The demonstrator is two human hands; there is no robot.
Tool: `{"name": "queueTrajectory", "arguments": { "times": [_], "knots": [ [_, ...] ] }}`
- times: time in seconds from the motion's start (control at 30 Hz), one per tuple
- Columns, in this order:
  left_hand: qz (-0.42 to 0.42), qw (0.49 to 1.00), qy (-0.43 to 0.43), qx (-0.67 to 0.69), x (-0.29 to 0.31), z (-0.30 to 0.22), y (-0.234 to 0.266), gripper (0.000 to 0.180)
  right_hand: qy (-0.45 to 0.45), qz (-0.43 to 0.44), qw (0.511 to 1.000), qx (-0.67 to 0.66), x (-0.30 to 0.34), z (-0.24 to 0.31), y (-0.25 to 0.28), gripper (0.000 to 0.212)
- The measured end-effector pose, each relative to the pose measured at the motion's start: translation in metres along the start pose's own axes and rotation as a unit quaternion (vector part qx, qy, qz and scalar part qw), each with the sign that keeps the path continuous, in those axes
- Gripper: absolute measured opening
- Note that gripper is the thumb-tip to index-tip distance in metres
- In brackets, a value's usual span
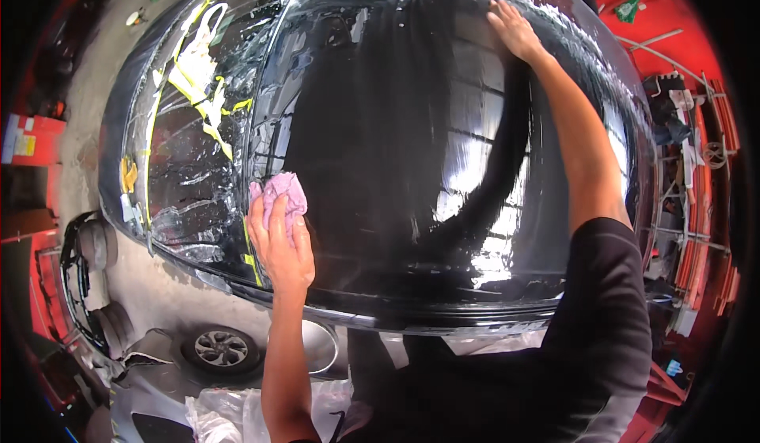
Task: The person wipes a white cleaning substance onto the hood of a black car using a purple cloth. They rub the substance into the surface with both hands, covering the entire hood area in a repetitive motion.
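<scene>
A glossy black car panel point(372, 126), probably the roof, spreads under both hands, with whitish wet smears along its far and right edges. My left hand point(283, 245) grips a crumpled pink cloth point(286, 192) at the panel's left edge, beside the plastic-covered section. At the far right of the panel, my right hand point(516, 33) rests with its fingers stretched out, and no object shows in it. Yellow masking tape point(188, 87) and crumpled clear film cover the section to the left, where a small yellow-brown piece point(128, 174) lies near the outer edge.
Below the car's near side are a round metal basin point(317, 348), a wheel with a tyre point(222, 349) and some plastic sheeting point(229, 411). Red racks with rods point(701, 197) line the right. A red box point(36, 140) stands at the far left.
</scene>
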State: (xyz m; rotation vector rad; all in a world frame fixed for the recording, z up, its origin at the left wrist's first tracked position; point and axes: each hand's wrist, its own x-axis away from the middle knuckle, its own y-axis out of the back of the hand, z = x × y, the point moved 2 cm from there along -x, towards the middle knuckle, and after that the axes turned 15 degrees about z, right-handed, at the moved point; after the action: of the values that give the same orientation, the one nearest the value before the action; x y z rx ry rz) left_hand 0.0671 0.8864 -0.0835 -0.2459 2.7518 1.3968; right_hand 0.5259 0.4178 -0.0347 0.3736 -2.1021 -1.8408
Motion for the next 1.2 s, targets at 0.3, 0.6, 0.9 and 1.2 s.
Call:
{"name": "queueTrajectory", "arguments": {
  "times": [0.3,0.6,0.9,1.2],
  "knots": [
    [-0.049,0.999,0.010,-0.017,0.008,0.006,0.009,0.042,0.173,0.203,0.961,-0.078,0.429,0.167,0.034,0.069],
    [-0.040,0.999,-0.022,-0.019,0.001,0.003,-0.004,0.041,-0.002,0.034,0.999,0.041,0.103,0.021,-0.013,0.067],
    [-0.090,0.994,0.024,-0.051,0.006,0.014,-0.001,0.041,0.283,0.254,0.924,-0.039,0.397,0.211,0.043,0.071],
    [-0.101,0.992,0.059,-0.047,0.010,0.023,-0.006,0.042,0.362,0.024,0.931,0.041,0.167,0.393,0.023,0.060]
  ]
}}
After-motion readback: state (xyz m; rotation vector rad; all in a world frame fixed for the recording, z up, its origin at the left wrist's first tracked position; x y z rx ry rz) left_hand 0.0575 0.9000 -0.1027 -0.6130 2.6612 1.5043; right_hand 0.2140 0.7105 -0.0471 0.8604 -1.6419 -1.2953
